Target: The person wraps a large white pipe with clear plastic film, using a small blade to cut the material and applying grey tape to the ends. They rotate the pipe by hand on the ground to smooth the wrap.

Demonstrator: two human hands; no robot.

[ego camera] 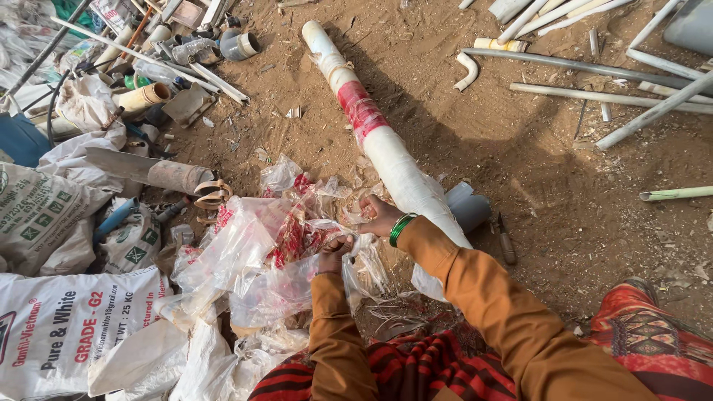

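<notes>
While our left hand (332,255) pinches the crumpled clear plastic wrap (260,252) and our right hand (379,215) grips its edge beside the long white pipe (386,148), we judge we are stripping wrapping; next needs a steady pull. Red-printed film lies heaped left, on dirt (564,193), near white sacks (67,327).

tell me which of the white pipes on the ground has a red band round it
The long white plastic pipe running diagonally from the top centre down to the right hand. It alone carries a red band and clear wrapping; the thinner white pipes at upper right are bare.
</notes>
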